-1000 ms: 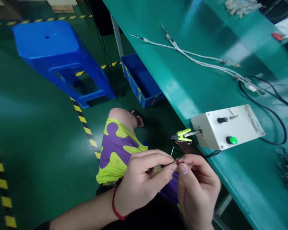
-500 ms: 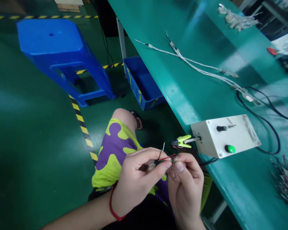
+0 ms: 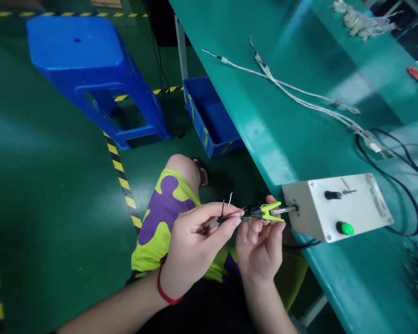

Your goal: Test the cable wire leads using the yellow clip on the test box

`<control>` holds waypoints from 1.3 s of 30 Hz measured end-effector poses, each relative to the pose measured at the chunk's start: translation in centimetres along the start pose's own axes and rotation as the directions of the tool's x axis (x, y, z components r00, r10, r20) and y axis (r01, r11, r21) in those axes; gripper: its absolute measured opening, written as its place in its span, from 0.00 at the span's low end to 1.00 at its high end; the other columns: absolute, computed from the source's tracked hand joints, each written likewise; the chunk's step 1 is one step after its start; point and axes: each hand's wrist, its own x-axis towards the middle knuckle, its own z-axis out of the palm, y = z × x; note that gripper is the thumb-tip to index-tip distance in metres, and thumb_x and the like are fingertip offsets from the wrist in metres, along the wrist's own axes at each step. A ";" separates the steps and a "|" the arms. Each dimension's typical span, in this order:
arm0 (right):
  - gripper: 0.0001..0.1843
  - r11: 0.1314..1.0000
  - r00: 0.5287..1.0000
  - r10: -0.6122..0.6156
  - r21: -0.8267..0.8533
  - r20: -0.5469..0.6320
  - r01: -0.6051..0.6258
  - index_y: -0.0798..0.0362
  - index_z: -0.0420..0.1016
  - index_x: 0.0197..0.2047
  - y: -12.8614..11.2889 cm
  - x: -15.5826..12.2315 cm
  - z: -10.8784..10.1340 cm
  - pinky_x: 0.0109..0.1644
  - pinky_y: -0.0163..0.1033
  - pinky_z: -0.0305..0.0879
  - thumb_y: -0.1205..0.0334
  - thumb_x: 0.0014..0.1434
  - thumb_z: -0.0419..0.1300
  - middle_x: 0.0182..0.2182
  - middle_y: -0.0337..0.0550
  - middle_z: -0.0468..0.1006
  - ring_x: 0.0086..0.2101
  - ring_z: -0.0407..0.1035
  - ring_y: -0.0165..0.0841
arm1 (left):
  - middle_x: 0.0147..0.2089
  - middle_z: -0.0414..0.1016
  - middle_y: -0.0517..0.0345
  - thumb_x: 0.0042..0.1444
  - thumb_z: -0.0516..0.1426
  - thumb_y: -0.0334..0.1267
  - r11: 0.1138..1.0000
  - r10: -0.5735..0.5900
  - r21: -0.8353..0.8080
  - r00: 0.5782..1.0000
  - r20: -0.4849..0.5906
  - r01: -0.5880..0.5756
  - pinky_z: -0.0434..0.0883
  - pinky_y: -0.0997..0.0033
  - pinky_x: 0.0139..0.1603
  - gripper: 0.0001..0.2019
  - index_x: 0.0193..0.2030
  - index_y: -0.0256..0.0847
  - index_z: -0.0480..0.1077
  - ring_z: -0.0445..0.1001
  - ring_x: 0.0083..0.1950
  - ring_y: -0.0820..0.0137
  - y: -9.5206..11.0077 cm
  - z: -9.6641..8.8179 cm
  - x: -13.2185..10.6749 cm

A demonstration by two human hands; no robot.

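The wires (image 3: 234, 214) have moved right, into the yellow clip (image 3: 272, 211) on the white box (image 3: 336, 208). The left hand (image 3: 195, 250) pinches them tight; the right hand (image 3: 259, 246) is open, just under the clip.

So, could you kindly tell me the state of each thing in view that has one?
Left hand, shut on wire bundle
Right hand, open, fingers spread
Yellow-green clip, wire ends at its grip
White switch box, lid closed
Green push button, pressed or not unclear
Blue crate, upright
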 end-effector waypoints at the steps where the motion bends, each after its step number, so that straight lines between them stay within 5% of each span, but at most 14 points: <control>1: 0.22 1.000 1.000 -0.001 -0.006 -0.022 0.001 0.42 0.76 0.59 0.0 0.1 0.0 0.25 0.36 0.51 0.41 0.69 0.60 0.23 0.31 0.59 0.20 0.45 0.29 | 0.42 0.87 0.57 0.62 0.66 0.37 1.000 0.003 0.016 1.000 -0.005 -0.003 0.82 0.68 0.35 0.03 0.42 0.48 0.82 0.85 0.40 0.63 0.0 -0.1 0.1; 5: 0.20 0.999 0.996 0.033 0.020 -0.078 -0.031 0.43 0.81 0.51 -0.2 0.6 -0.1 0.25 0.37 0.47 0.39 0.64 0.64 0.24 0.30 0.52 0.22 0.38 0.30 | 0.37 0.85 0.57 0.61 0.67 0.39 0.996 0.003 0.091 1.000 -0.002 -0.003 0.79 0.66 0.30 0.02 0.37 0.46 0.82 0.82 0.35 0.63 -0.1 -0.3 0.4; 10: 0.17 0.992 0.992 0.075 0.107 -0.098 -0.064 0.43 0.82 0.45 -0.3 1.0 -0.1 0.27 0.36 0.47 0.41 0.62 0.68 0.24 0.30 0.48 0.24 0.36 0.31 | 0.39 0.86 0.58 0.61 0.67 0.35 0.995 0.063 0.081 0.998 0.008 -0.064 0.80 0.66 0.34 0.02 0.37 0.47 0.81 0.84 0.38 0.62 -0.2 -0.5 0.6; 20: 0.13 0.982 0.986 0.129 0.153 -0.110 -0.111 0.42 0.83 0.44 -0.7 1.0 -0.3 0.28 0.34 0.52 0.46 0.62 0.71 0.23 0.29 0.47 0.24 0.38 0.31 | 0.49 0.87 0.57 0.62 0.65 0.29 0.997 0.077 -0.015 0.996 0.047 -0.077 0.82 0.71 0.47 0.05 0.38 0.43 0.81 0.85 0.51 0.64 -0.5 0.3 1.1; 28: 0.14 0.993 0.988 0.104 0.075 -0.118 -0.096 0.41 0.82 0.45 -0.8 0.9 -0.4 0.28 0.35 0.55 0.43 0.63 0.69 0.23 0.29 0.48 0.23 0.40 0.30 | 0.47 0.88 0.58 0.62 0.65 0.27 0.996 0.088 -0.016 0.992 0.090 -0.087 0.81 0.68 0.56 0.06 0.38 0.43 0.80 0.86 0.49 0.67 -0.6 0.7 1.6; 39: 0.15 0.989 0.989 0.113 0.104 -0.098 -0.103 0.43 0.82 0.46 -0.8 0.8 -0.4 0.27 0.33 0.53 0.43 0.62 0.70 0.23 0.29 0.48 0.24 0.40 0.30 | 0.46 0.87 0.56 0.61 0.65 0.28 0.994 0.100 0.040 0.991 0.087 -0.104 0.83 0.71 0.49 0.05 0.37 0.42 0.79 0.87 0.46 0.65 -0.3 0.7 1.6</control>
